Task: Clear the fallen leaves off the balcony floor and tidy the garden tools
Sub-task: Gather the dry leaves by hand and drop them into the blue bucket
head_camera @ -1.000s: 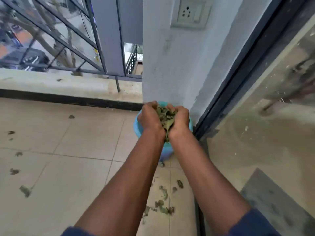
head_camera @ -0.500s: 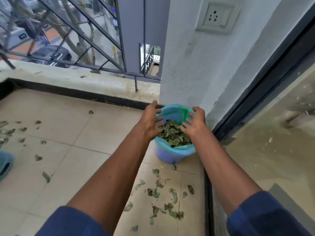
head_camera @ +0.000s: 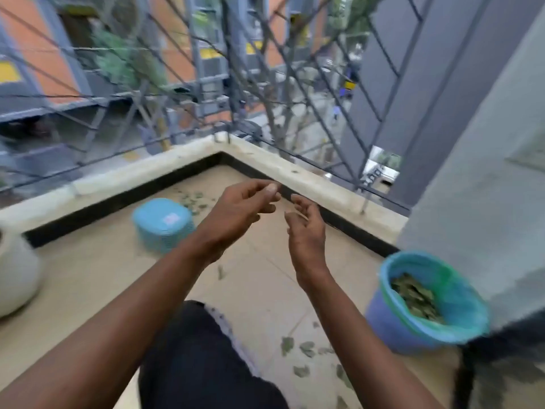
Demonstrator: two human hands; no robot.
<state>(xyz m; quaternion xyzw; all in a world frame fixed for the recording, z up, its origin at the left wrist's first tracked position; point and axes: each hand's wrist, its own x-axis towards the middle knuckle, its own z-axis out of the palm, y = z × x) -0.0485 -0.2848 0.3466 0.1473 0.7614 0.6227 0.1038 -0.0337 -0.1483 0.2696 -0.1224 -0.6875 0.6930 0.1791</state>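
Observation:
A blue bucket [head_camera: 383, 329] lined with a teal bag stands at the right by the wall, holding a heap of green leaves [head_camera: 415, 293]. My left hand [head_camera: 239, 214] and my right hand [head_camera: 306, 228] hover empty in mid-air over the tiled floor, fingers loosely spread, well left of the bucket. A few loose leaves [head_camera: 300, 349] lie on the tiles near the bucket's base, and more leaves [head_camera: 193, 200] are scattered in the far corner. The picture is blurred by motion.
An upturned blue basket [head_camera: 162, 225] sits on the floor ahead left. A white pot [head_camera: 17, 273] is at the left edge. A low ledge [head_camera: 309, 175] with a metal grille bounds the balcony. My dark-clothed knee [head_camera: 200, 355] is below my arms.
My hands dropped the leaves into the bucket and pulled away empty. My view swung left, so the bucket now sits at the right and the balcony corner is ahead.

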